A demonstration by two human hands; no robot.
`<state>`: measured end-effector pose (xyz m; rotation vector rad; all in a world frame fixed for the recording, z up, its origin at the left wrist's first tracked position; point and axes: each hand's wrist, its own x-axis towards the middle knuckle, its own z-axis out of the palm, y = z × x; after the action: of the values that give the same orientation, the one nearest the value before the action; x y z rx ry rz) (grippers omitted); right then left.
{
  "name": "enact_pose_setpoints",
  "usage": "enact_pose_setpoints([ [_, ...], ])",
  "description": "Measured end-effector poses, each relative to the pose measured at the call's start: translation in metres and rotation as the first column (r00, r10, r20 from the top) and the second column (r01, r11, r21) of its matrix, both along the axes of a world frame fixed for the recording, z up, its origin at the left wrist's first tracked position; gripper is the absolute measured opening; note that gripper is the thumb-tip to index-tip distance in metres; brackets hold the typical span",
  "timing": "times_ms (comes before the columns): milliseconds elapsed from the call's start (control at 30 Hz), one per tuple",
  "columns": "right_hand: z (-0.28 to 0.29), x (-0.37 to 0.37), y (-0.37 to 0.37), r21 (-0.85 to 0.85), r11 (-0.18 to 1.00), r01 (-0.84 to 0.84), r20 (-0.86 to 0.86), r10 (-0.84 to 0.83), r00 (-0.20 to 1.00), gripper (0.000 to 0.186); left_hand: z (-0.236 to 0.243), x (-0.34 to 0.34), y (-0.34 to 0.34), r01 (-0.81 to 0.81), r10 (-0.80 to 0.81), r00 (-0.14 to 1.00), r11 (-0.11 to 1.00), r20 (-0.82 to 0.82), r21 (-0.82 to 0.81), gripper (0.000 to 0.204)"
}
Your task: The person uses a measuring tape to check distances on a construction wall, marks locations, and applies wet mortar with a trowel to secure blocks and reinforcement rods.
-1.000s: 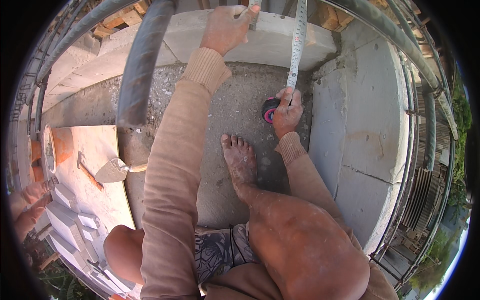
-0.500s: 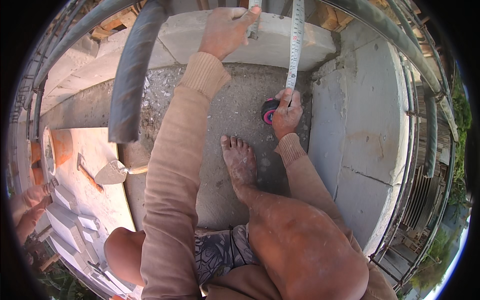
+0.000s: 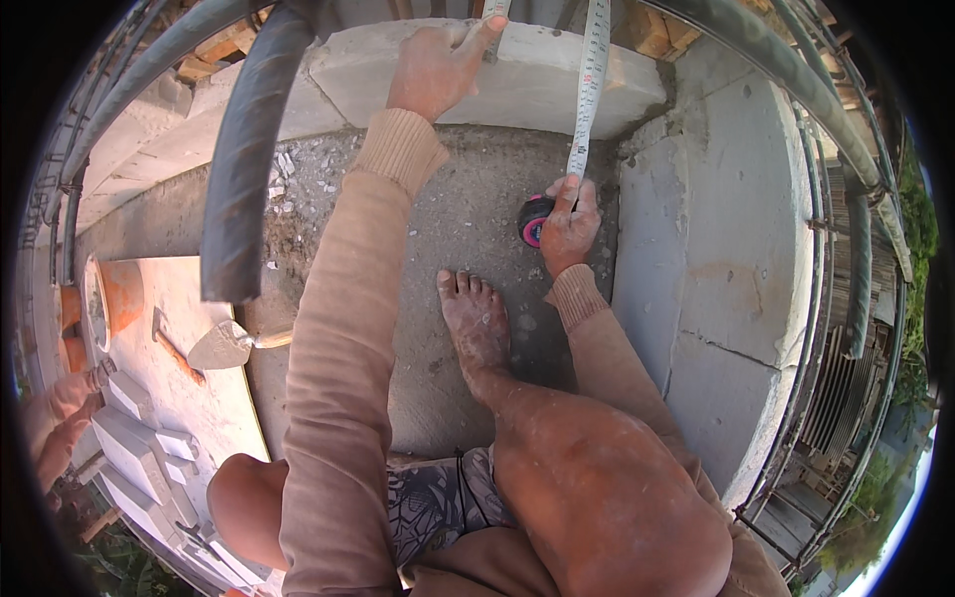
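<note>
At the top, my left hand (image 3: 446,62) grips the end section of the tape (image 3: 494,38) against the top edge of the pale block wall (image 3: 378,75). My right hand (image 3: 572,224) is closed round a black and pink tape measure (image 3: 534,221) low by the right-hand block wall (image 3: 726,229). The white tape blade (image 3: 587,95) runs up from that hand and out of the top of the picture. My bare foot (image 3: 476,316) rests on the rough concrete floor (image 3: 403,378) just below the case.
A dark steel bar (image 3: 239,169) hangs over the left side. At left lie a board (image 3: 239,408), trowel (image 3: 224,345), orange bucket (image 3: 114,298), hammer-like tool (image 3: 177,353) and several cut blocks (image 3: 139,458). Scaffold tubes (image 3: 776,60) ring the space; another person's hands (image 3: 70,408) show at far left.
My left hand has shifted slightly left and down along the wall edge. My right hand has barely moved. The hanging steel bar shows farther left and lower in the picture.
</note>
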<state>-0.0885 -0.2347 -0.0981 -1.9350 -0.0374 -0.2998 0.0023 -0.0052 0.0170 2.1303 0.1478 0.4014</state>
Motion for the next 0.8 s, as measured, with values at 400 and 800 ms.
enact_pose_setpoints([
  [400,0.0015,-0.0004,-0.0001,-0.024,1.000,0.001,-0.006,-0.002,1.000,0.042,0.0001,0.0023,-0.0047,-0.016,0.016,1.000,1.000,-0.012,-0.018,0.082],
  [800,0.0017,-0.0007,0.0008,0.010,1.000,-0.002,0.007,0.002,1.000,0.037,0.0028,-0.0025,-0.0010,-0.012,0.023,0.995,0.994,-0.099,0.110,0.058],
])
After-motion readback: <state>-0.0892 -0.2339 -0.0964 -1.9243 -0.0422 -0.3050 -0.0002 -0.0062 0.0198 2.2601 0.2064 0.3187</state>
